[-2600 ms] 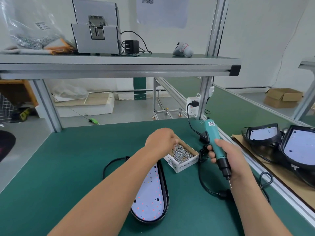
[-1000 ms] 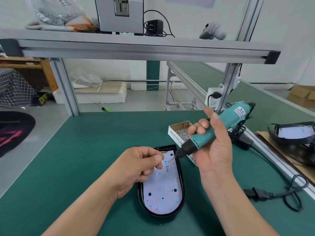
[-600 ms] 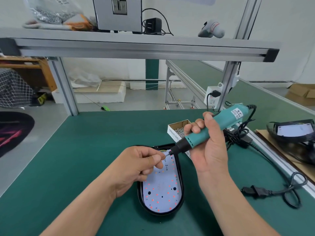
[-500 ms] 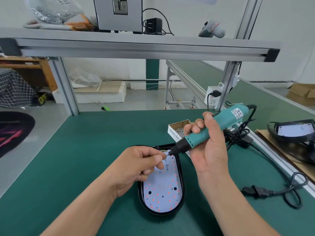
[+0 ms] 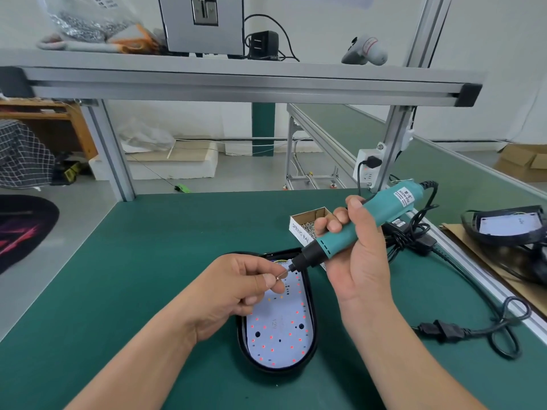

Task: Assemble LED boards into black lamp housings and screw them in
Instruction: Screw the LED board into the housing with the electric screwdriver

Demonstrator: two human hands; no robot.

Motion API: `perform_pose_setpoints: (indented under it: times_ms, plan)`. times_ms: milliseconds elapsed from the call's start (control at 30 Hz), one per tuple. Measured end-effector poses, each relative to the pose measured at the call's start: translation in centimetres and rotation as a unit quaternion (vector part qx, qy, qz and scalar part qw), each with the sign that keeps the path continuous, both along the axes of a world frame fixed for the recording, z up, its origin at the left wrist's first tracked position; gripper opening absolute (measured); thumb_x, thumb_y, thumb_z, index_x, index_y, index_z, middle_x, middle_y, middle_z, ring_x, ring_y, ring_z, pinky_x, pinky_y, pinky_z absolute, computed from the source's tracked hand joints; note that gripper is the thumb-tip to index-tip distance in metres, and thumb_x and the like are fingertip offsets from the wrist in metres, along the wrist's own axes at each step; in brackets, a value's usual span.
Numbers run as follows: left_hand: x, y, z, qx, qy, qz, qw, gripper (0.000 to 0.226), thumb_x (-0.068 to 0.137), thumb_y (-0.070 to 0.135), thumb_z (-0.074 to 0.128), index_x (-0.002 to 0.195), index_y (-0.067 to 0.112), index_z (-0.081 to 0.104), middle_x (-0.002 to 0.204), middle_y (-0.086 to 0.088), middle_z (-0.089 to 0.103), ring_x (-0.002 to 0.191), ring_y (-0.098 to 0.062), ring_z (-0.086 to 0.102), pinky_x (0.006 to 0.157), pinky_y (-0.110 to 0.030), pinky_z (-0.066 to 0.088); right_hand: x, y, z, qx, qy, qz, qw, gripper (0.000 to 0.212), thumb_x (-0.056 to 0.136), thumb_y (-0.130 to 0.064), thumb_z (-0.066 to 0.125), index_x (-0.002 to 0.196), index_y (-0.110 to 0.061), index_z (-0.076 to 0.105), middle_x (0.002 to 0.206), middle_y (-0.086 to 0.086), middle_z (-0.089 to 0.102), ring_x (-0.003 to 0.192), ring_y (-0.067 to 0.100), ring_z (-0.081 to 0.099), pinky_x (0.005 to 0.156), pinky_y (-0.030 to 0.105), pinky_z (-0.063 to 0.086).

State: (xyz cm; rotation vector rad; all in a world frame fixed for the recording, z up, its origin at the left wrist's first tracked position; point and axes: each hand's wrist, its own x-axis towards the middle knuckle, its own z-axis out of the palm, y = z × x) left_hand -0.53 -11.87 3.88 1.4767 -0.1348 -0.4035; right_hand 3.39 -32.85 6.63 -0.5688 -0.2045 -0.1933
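A black oval lamp housing (image 5: 313,344) lies on the green bench with a white LED board (image 5: 279,329) seated in it, red dots across its face. Above its far end, my left hand (image 5: 236,288) pinches a small screw (image 5: 277,277) between thumb and forefinger. My right hand (image 5: 359,261) grips a teal electric screwdriver (image 5: 352,229), tilted down to the left, its bit tip meeting the screw at my left fingertips. The board's far end is hidden by my left hand.
A small cardboard box of screws (image 5: 305,227) stands just behind the housing. The screwdriver's black cable and plug (image 5: 444,331) coil at the right. More housings (image 5: 509,229) sit on cardboard at the far right. An aluminium shelf (image 5: 236,81) spans overhead.
My left hand left the screw box and came over the housing with a screw. My right hand lifted the screwdriver, tilted it, and brought its bit to the screw.
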Motion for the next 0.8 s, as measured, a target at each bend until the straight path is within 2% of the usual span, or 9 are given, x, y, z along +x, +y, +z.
perform_pose_setpoints:
  times_ms: [133, 367, 600, 800]
  plan:
    - [-0.07, -0.22, 0.08, 0.009, -0.008, -0.001, 1.0, 0.02, 0.085, 0.016, 0.074, 0.103, 0.019, 0.082, 0.097, -0.015, 0.079, 0.055, -0.012, 0.035, 0.047, -0.019, 0.031, -0.05, -0.02, 0.01, -0.002, 0.006, 0.003, 1.0, 0.012, 0.101, -0.014, 0.068, 0.094, -0.018, 0.059, 0.072, 0.0, 0.049, 0.06, 0.014, 0.051, 0.071, 0.033, 0.055]
    - [-0.11, -0.15, 0.26, 0.009, -0.003, 0.003, 1.0, 0.019, 0.083, 0.016, 0.075, 0.101, 0.016, 0.082, 0.096, -0.015, 0.079, 0.054, -0.012, 0.035, 0.047, -0.018, 0.032, 0.02, -0.05, -0.1, -0.004, 0.005, 0.005, 1.0, 0.013, 0.098, -0.015, 0.069, 0.099, -0.016, 0.057, 0.073, -0.001, 0.049, 0.06, 0.013, 0.05, 0.071, 0.033, 0.055]
    - [-0.26, -0.45, 0.4, 0.021, -0.013, 0.014, 1.0, 0.019, 0.079, 0.016, 0.076, 0.097, 0.015, 0.082, 0.092, -0.016, 0.079, 0.053, -0.012, 0.035, 0.046, -0.018, 0.032, 0.01, -0.09, -0.17, -0.025, -0.013, 0.007, 1.0, 0.009, 0.101, -0.015, 0.068, 0.095, -0.018, 0.062, 0.073, -0.001, 0.05, 0.061, 0.014, 0.051, 0.072, 0.034, 0.056]
    - [-0.4, -0.74, 0.37, 0.05, -0.046, 0.038, 0.997, 0.019, 0.082, 0.02, 0.072, 0.097, 0.023, 0.083, 0.095, -0.012, 0.081, 0.053, -0.012, 0.038, 0.048, -0.017, 0.035, 0.11, -0.08, -0.14, -0.028, -0.001, -0.015, 1.0, 0.013, 0.101, -0.018, 0.07, 0.101, -0.014, 0.058, 0.075, 0.001, 0.05, 0.063, 0.014, 0.051, 0.075, 0.034, 0.056]
